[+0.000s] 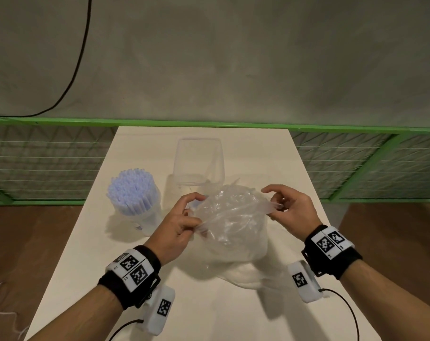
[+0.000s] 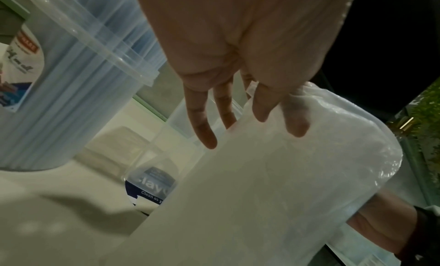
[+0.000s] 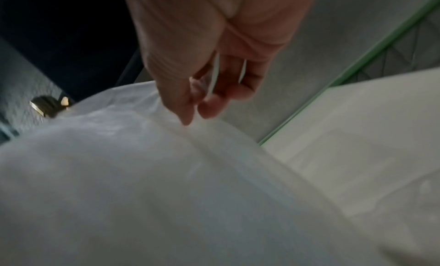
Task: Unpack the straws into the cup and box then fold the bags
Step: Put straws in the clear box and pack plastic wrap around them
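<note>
The left hand (image 1: 178,223) pinches the left edge of a clear plastic bag (image 1: 233,217) between thumb and fingers, and the right hand (image 1: 291,207) pinches the opposite edge, holding the bag stretched open above the white table (image 1: 209,316). Left of the bag, a translucent cup (image 1: 145,217) stands packed with upright pale blue straws (image 1: 131,190). Behind the bag sits a clear plastic box (image 1: 199,163).

Grey wall (image 1: 233,57), green-railed mesh fence (image 1: 49,163)
</note>
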